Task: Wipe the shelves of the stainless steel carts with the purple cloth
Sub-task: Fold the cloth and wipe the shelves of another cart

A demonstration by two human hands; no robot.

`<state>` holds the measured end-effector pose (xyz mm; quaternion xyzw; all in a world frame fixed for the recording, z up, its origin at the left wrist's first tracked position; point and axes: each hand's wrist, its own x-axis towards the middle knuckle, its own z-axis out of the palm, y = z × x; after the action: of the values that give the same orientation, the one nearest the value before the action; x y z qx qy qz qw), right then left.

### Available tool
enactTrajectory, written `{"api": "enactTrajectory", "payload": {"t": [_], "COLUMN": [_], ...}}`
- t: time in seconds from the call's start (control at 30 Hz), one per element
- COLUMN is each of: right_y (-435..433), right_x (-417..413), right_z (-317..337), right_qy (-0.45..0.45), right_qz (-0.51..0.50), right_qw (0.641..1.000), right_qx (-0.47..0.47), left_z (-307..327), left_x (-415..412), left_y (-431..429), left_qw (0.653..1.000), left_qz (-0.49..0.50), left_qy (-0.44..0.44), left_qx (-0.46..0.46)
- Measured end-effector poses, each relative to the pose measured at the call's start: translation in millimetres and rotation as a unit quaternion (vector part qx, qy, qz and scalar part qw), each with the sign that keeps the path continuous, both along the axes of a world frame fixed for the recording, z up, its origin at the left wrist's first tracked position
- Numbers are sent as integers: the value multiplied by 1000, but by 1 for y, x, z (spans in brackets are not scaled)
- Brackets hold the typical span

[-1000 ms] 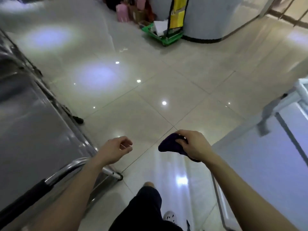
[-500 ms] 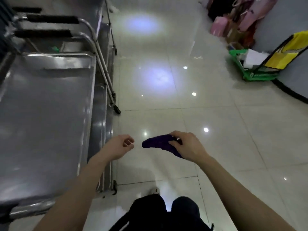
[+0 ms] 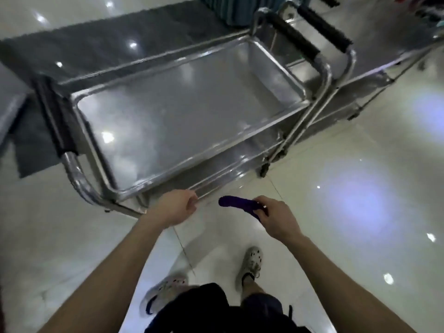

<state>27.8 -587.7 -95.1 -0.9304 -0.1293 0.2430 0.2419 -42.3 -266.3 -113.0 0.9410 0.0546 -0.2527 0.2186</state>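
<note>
With purple cloth [image 3: 236, 204] gripped in curled fingers of right hand [image 3: 276, 217], in air just before near edge of steel cart [image 3: 77, 174], and left hand [image 3: 176, 207] loosely curled, empty: open cloth flat first, then wipe top shelf [image 3: 182, 111] from far to near.

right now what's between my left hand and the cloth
Nothing: the head view shows only bare floor in the gap between the left hand and the cloth, which the right hand grips.
</note>
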Motion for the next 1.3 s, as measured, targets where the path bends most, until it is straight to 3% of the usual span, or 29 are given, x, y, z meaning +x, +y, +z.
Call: {"api": "enactTrajectory", "payload": {"t": [0.23, 0.37, 0.47, 0.6, 0.77, 1.0, 1.2, 1.3], "right_y": [17, 30, 42, 55, 65, 78, 108, 155], "right_x": [42, 38, 31, 27, 46, 103, 140, 169], "right_z": [-33, -51, -78, -133, -251, -456, -577, -595], "right_qy": [23, 45, 42, 60, 75, 75, 57, -20], "right_qz": [164, 228, 265, 298, 313, 313, 337, 338], "right_qw": [985, 971, 960, 947, 939, 940, 931, 928], "right_qx": [38, 53, 79, 105, 119, 116, 130, 154], "left_z": [-29, -68, -115, -191, -308, -473, -544, -542], "left_x": [-87, -121, -129, -123, -103, -65, -28, -9], "left_y": [-49, -73, -93, -100, -78, -39, 12, 44], "left_qw": [973, 951, 935, 926, 922, 946, 958, 958], "left_qz": [216, 287, 339, 372, 361, 313, 272, 266], "left_qy": [54, 75, 35, -64, -126, -60, -60, -105], "left_qx": [-62, -89, -98, -24, -57, -60, -66, 3]}}
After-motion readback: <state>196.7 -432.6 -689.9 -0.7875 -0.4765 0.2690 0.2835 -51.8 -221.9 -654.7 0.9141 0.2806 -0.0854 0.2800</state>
